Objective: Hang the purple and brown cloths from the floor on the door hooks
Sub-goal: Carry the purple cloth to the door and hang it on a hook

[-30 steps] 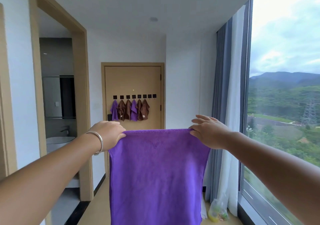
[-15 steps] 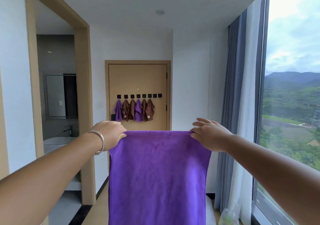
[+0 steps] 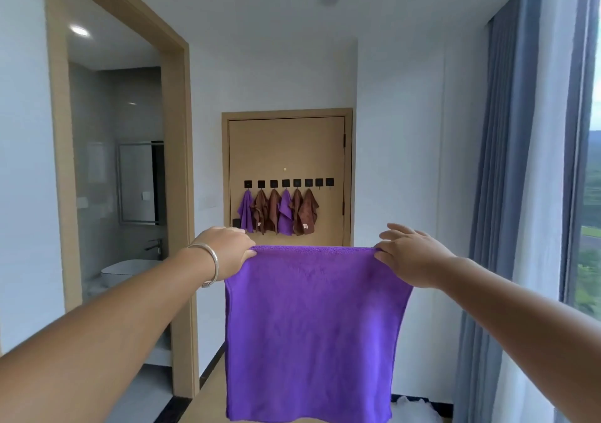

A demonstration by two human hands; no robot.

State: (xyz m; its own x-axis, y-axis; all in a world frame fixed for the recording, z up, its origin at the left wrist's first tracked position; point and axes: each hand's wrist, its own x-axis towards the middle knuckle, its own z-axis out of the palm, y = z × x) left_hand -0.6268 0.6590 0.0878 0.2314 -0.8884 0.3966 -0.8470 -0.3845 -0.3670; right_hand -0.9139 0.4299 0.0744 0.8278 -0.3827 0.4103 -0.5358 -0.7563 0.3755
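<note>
Premises: a narrow passage with white walls. At far left, a wood-framed doorway opens onto a bathroom with a white basin and a wall mirror. Straight ahead stands a closed tan door carrying a row of eight black hooks. Six small cloths hang from the left six hooks: purple, brown, brown, purple, brown, brown. The two rightmost hooks are bare. At right, blue-grey curtains flank a tall window.

Item under handling: a purple cloth, held up in mid-air in front of the person, well short of the door. It hangs flat, top edge level and stretched taut, long axis roughly vertical, lower edge pointing at the floor.

Left hand, silver bangle at the wrist, arm extended, pinches the cloth's top left corner. Right hand, arm likewise extended, pinches the top right corner with the thumb and a finger, remaining fingers spread above.
</note>
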